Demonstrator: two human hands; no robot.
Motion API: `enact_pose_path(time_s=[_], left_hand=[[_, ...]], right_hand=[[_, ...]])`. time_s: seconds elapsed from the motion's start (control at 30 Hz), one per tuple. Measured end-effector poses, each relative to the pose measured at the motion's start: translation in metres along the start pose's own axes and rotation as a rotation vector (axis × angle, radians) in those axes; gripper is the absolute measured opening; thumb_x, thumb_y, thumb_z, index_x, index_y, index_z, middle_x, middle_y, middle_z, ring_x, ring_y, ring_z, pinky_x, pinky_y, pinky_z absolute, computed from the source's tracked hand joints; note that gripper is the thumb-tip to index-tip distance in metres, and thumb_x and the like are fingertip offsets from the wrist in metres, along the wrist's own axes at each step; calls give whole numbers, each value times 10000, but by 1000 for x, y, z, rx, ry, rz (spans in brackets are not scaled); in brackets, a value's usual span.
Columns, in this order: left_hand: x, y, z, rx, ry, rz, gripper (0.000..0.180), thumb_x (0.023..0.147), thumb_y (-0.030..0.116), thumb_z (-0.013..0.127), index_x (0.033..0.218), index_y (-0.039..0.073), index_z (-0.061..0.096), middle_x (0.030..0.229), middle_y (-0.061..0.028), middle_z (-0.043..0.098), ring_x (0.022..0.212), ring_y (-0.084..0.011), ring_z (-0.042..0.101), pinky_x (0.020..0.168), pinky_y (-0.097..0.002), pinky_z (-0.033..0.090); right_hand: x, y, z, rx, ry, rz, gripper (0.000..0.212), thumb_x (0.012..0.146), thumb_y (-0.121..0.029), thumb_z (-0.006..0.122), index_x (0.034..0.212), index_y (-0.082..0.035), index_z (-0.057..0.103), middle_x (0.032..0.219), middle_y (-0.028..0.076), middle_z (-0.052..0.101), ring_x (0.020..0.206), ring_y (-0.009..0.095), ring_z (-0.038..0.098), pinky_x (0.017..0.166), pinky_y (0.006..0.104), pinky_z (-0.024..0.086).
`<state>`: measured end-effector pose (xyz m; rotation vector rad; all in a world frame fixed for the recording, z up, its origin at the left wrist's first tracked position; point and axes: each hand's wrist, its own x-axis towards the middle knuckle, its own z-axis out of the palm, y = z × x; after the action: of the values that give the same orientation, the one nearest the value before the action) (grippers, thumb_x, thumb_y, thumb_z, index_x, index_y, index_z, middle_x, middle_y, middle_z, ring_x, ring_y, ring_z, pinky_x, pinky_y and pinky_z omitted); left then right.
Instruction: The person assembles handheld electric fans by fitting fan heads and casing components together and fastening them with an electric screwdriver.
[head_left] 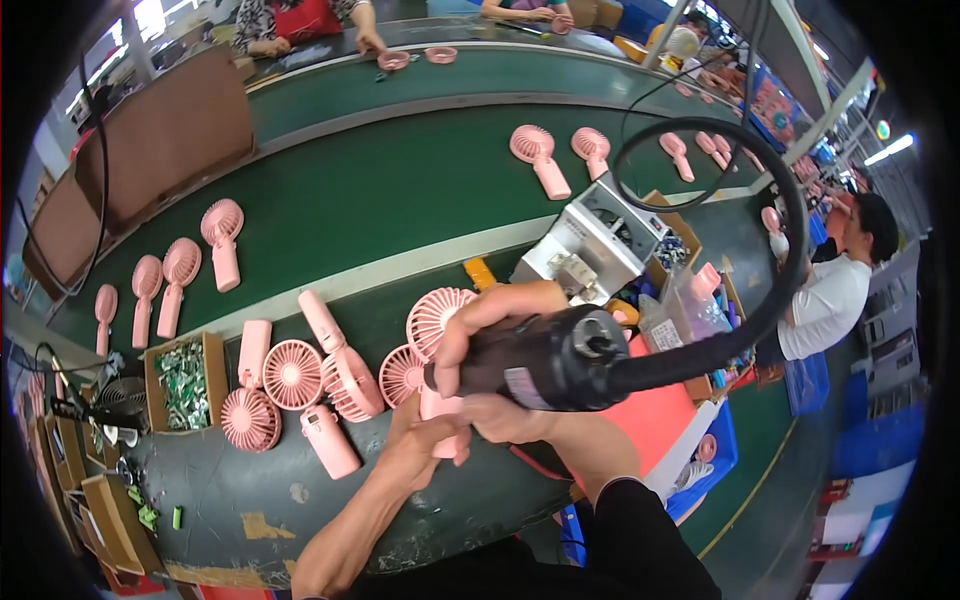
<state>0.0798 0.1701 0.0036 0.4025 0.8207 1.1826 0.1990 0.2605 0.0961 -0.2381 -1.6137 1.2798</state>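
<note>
My right hand (pixel 508 418) is wrapped around a black electric screwdriver (pixel 525 362), which lies nearly sideways with its tip end toward the left. A thick black cord runs from its rear and loops up. In my left hand (pixel 412 440) is the pink handle of a handheld fan (pixel 440 405), pinched below the screwdriver's tip end. The tip's contact with the handle is hidden by fingers. Just beyond my hands lie a round pink fan head (pixel 437 312) and another pink grille (pixel 400 372). Several more pink fans (pixel 294 374) and a loose pink handle (pixel 330 441) lie to the left.
A cardboard box of small green boards (pixel 186 385) sits at left. Ahead, a green conveyor (pixel 400 180) carries pink fans. A silver metal device (pixel 585 245) and parts boxes stand to the right, above a blue crate (pixel 715 465). Other people work across the belt and at right.
</note>
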Motion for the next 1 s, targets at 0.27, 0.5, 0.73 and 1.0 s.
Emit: enact_pose_path(time_s=[0.27,0.5,0.73,1.0], left_hand=[[-2,8,10,119,-7,65,279,825,-34,548,1092,-15,470,798,-105,550,595,-183,566,523,-314,479],[9,11,-1,123,44,199,199,881,65,601,1044,-24,529,863,-102,603,724,-172,614,626,-302,508],[8,12,-8,155,65,176,188,876,76,630,1023,-9,548,808,-90,612,680,-163,613,606,-300,511],[13,10,-11,51,34,155,225,871,78,644,1057,-10,551,837,-86,624,693,-160,623,601,-288,521]], right_hand=[[24,-24,-63,-81,509,-218,225,879,-85,536,1061,42,503,853,153,603,494,200,566,457,334,500],[45,5,-95,-642,811,-242,100,854,-20,635,901,42,572,714,57,590,536,121,570,531,239,435],[52,10,-91,-432,770,-81,118,881,-75,638,880,28,580,654,53,581,500,118,539,491,246,418],[34,4,-57,86,502,-94,342,972,-279,499,1108,36,497,851,132,574,528,175,542,464,310,470]])
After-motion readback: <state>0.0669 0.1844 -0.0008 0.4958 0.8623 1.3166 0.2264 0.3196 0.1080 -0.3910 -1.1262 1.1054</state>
